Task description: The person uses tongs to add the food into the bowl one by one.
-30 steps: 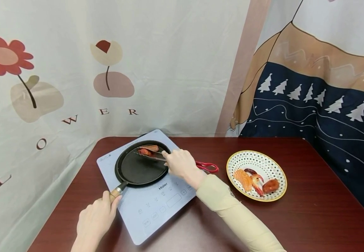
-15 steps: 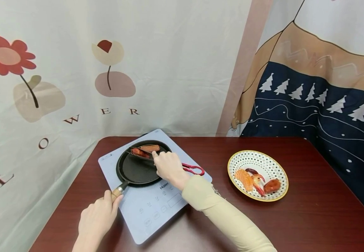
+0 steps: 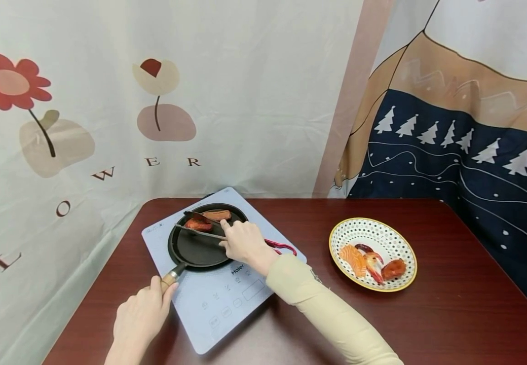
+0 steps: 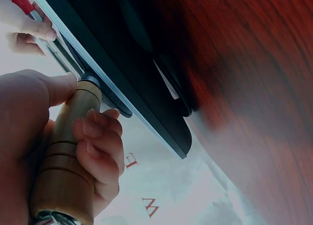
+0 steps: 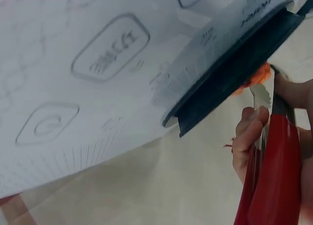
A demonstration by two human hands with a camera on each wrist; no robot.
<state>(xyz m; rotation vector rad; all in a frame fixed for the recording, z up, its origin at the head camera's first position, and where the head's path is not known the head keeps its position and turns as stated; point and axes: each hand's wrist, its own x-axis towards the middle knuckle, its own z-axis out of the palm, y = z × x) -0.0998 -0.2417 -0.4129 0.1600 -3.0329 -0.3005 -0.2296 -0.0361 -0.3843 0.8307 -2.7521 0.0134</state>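
Red-handled metal tongs [image 5: 278, 171], gripped in my right hand [image 3: 246, 245], spread around a shiny red-brown meat piece [image 3: 198, 225] in the round black pan [image 3: 199, 252]; my left hand [image 3: 138, 314] holds its tan wooden handle [image 3: 168, 281].

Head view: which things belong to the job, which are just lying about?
In the job:
pan, gripped by the left hand
tongs, gripped by the right hand
red piece, between the tong arms
brown piece, in the pan
cooktop, under the pan

Probably just lying about:
plate, untouched
orange slice, shrimp, red-brown piece, dark piece, all on the plate
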